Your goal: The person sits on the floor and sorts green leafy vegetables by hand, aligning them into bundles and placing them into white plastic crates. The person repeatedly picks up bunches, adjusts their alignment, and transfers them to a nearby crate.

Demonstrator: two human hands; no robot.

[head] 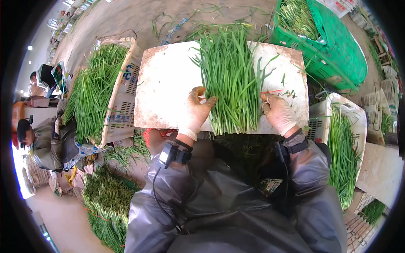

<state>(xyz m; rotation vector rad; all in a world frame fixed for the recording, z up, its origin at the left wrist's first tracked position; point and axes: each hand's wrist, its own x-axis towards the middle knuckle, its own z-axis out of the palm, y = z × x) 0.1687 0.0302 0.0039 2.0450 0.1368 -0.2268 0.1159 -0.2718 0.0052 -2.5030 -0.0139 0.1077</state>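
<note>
A broad bunch of long green leafy stalks, resembling garlic chives [232,79], lies across a white, stained board [167,85], its pale cut ends overhanging the near edge. My left hand [197,112], in a thin glove, is at the bunch's left side with thumb and forefinger curved around a gap. A short bit of red tie shows beside those fingers; whether they grip it is unclear. At the right side, my gloved right hand [278,110] pinches a thin red tie [276,91], whose end sticks out to the right. Any stretch of tie beneath the stalks is hidden.
White plastic crates of green stalks stand left [121,104] and right [333,104] of the board. A green crate [322,63] is at the upper right. Tied bunches [109,202] lie at lower left. Another person [47,145] sits at far left. Loose leaves [215,12] litter the floor.
</note>
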